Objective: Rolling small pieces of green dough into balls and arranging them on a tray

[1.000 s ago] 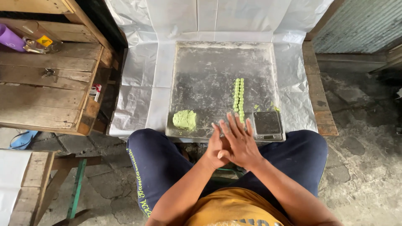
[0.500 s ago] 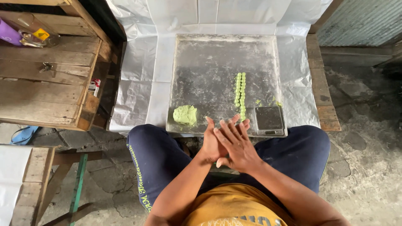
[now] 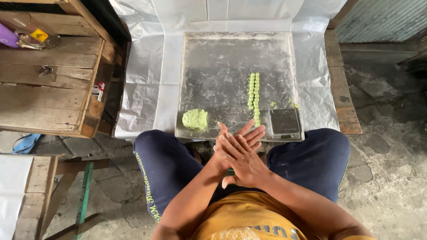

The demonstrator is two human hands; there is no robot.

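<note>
Palms slid crosswise — right hand (image 3: 242, 162) over left hand (image 3: 240, 138) (pressed).

Tray (image 3: 213, 62): far and left-centre surface open to a hand. Obstacles: dough lump (image 3: 195, 119) at near-left corner; ball row (image 3: 253, 98) right of centre; scale (image 3: 284, 123) at near-right corner. Crate (image 3: 49, 75) walls off the left.

Dull floured metal tray (image 3: 222, 58); rough wooden crate (image 3: 44, 89).
</note>
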